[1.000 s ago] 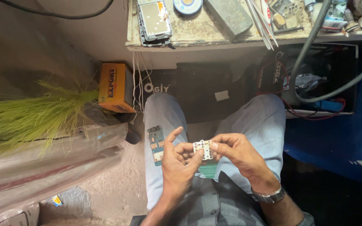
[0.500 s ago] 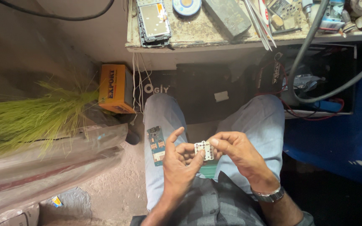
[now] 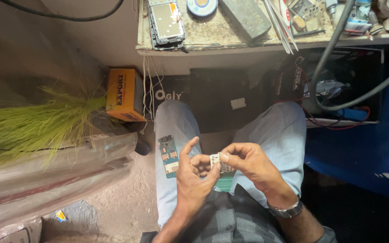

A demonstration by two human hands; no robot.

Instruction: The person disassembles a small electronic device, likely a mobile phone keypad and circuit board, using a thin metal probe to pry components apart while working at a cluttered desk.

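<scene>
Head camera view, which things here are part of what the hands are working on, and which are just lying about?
In hand: small pale part, pinched between left hand and right hand; green circuit board on the thigh.

Lying about: orange box, grass broom, phone and tweezers on the bench.

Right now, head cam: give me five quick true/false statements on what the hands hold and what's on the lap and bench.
1. Both hands pinch one small white part. True.
2. A circuit board lies on the left thigh. True.
3. The left hand wears a watch. False: the watch is on the right hand's wrist.
4. The orange box sits on the bench. False: it sits on the floor below.
5. The bench holds a phone. True.
</scene>
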